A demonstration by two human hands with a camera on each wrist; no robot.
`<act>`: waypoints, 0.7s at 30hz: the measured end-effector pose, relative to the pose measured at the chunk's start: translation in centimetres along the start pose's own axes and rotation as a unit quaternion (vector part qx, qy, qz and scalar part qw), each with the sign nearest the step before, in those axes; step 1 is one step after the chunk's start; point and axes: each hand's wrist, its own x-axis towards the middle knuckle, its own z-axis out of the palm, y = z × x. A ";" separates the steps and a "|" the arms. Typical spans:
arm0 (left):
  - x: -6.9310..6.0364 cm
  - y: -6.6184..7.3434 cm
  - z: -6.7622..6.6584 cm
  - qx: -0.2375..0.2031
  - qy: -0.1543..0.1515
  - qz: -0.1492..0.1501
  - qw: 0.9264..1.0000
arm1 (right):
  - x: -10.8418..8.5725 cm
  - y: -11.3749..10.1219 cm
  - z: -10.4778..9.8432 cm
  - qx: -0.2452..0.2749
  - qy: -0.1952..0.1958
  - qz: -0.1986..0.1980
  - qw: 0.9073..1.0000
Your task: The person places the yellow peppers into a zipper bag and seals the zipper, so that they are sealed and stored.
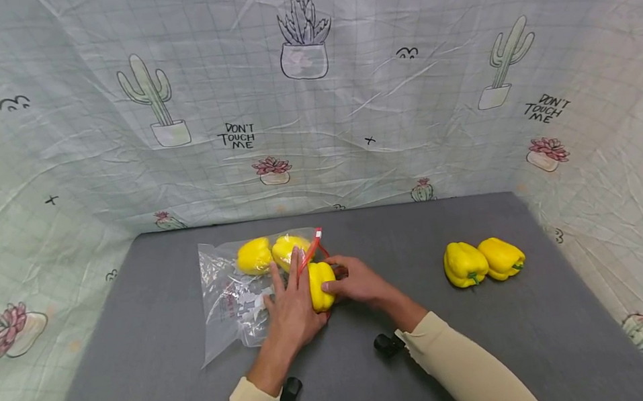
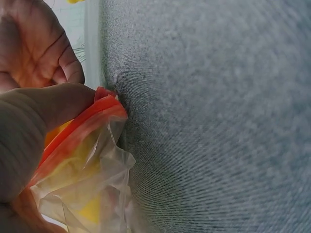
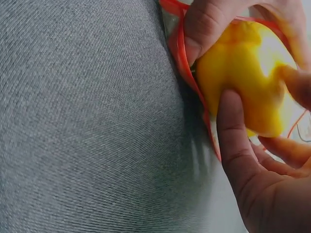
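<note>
A clear bag with a red zip edge lies on its side, two yellow peppers inside it. At its mouth, my right hand grips another yellow pepper between thumb and fingers; the red edge runs around that pepper in the right wrist view. My left hand lies over the bag's mouth with fingers spread on the plastic; its thumb holds the red edge in the left wrist view.
Two more yellow peppers sit side by side on the right of the grey table. A patterned cloth hangs behind the table and along both sides.
</note>
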 end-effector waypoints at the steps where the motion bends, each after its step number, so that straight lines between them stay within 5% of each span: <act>1: 0.0 0.0 0.0 -0.001 0.001 0.001 1.000 | 0.0 0.0 0.0 0.007 0.000 0.002 1.000; 13: 0.1 -0.1 0.4 0.014 0.027 0.015 0.999 | 0.0 0.0 0.4 0.010 0.011 0.004 1.000; 21: -0.1 -0.1 0.3 0.045 0.040 0.025 0.998 | 0.5 -0.2 0.3 0.068 -0.030 0.025 0.997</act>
